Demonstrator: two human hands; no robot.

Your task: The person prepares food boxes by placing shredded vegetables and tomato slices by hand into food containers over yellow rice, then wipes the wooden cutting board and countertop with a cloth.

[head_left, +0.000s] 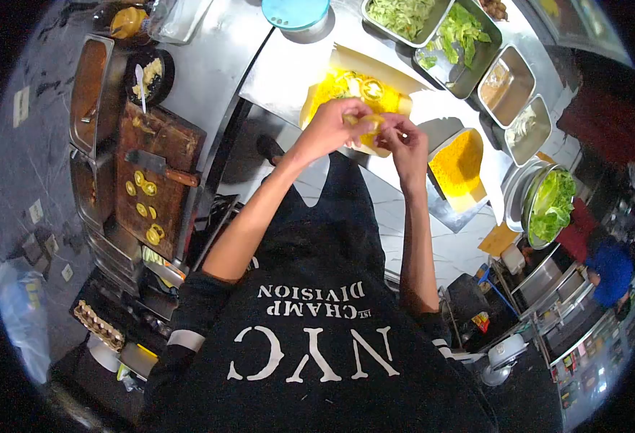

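Note:
My left hand (337, 128) is closed on a yellow tomato slice (366, 124), its fingers pinched. Close beside it, my right hand (406, 148) has thumb and fingers pinched at the slice's right edge; its fingertips partly hide the contact. Both hands are over the near side of a paper food box (397, 70) holding yellow shredded filling (326, 88). More tomato slices (372, 89) lie on top of that filling. To the right of my right hand, a second open box (472, 204) contains yellow shreds (457, 164).
Metal pans of shredded cabbage (404, 16) and cut lettuce (462, 35) line the back right. A bowl of lettuce (550, 200) stands at right. At left, a cleaver (151, 162) and several tomato slices (149, 188) lie on a wooden cutting board (176, 137). A blue-lidded tub (296, 13) stands behind.

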